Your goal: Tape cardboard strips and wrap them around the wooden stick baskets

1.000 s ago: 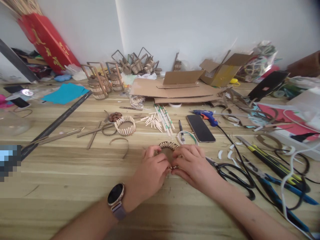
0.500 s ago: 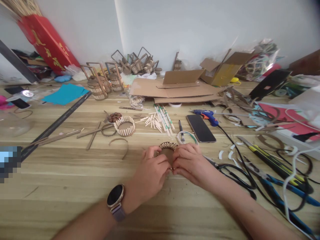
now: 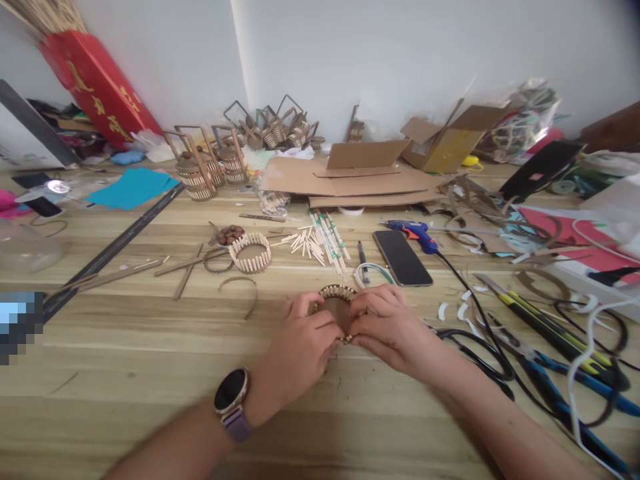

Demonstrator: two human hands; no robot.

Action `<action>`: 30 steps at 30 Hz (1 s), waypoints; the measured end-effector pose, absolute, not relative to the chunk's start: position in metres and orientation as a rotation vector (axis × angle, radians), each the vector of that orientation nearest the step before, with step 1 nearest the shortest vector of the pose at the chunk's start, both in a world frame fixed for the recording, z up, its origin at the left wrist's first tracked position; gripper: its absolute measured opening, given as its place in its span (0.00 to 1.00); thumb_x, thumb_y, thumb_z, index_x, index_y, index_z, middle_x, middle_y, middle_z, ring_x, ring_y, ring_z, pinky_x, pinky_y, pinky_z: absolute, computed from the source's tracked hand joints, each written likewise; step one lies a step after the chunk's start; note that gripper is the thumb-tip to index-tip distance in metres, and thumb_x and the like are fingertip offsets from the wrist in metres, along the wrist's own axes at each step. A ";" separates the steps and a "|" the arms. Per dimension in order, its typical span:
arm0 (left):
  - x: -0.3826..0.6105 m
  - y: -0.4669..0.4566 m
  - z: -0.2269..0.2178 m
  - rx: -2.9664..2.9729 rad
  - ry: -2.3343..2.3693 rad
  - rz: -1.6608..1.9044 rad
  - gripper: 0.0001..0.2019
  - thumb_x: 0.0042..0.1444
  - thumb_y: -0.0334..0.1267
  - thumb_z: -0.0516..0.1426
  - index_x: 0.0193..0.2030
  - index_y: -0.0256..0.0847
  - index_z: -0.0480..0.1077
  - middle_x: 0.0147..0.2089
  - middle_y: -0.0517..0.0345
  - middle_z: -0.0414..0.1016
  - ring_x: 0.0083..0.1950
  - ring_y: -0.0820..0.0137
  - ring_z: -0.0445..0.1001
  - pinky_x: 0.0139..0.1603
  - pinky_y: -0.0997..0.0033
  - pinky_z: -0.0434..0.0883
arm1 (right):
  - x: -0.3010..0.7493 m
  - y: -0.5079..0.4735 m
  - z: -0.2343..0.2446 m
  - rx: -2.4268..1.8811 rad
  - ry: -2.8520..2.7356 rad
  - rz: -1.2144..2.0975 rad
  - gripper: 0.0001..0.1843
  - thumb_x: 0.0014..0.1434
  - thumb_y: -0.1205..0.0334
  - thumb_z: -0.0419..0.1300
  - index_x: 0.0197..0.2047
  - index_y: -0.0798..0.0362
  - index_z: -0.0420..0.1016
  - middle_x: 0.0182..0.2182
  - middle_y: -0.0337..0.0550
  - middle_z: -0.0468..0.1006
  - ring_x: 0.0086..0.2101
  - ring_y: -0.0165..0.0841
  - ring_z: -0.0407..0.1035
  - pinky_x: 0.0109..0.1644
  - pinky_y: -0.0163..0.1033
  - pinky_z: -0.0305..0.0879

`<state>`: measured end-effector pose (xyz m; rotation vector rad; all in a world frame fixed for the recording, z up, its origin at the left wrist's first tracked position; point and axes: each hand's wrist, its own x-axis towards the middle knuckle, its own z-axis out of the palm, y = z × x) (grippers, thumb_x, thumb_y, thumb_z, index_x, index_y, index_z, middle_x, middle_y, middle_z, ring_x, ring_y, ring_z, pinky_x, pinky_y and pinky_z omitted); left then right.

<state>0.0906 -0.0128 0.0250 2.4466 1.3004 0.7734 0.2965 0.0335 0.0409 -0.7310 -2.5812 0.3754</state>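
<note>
Between my hands, low over the wooden table, is a small round basket frame (image 3: 338,292) of short pale sticks set around a brown base. My left hand (image 3: 311,330) grips its left and near rim, fingers curled over the edge. On the opposite side, my right hand (image 3: 383,327) pinches the right rim with thumb and fingers. The fingers hide much of both sides of the frame. Beyond it lie a second stick ring (image 3: 250,253), a roll of white tape (image 3: 374,274) and a pen (image 3: 363,257).
Loose sticks (image 3: 305,243), a phone (image 3: 403,258) and a blue glue gun (image 3: 413,231) lie ahead. Black-handled scissors (image 3: 475,353), a yellow-black cutter (image 3: 545,327) and blue-handled pliers (image 3: 540,373) are at right. Finished small baskets (image 3: 197,177) and flattened cardboard (image 3: 350,180) stand farther back.
My right hand has shifted slightly to the right along the rim, uncovering a bit more of the frame's inside and near edge. My left hand keeps its hold almost unmoved.
</note>
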 end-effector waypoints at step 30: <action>0.088 -0.013 0.025 2.450 1.283 0.774 0.07 0.62 0.28 0.55 0.34 0.39 0.74 0.36 0.57 0.78 0.55 0.54 0.63 0.54 0.49 0.62 | 0.297 0.029 0.030 -0.742 -2.543 0.383 0.05 0.64 0.60 0.57 0.41 0.46 0.75 0.38 0.40 0.78 0.49 0.38 0.66 0.60 0.51 0.47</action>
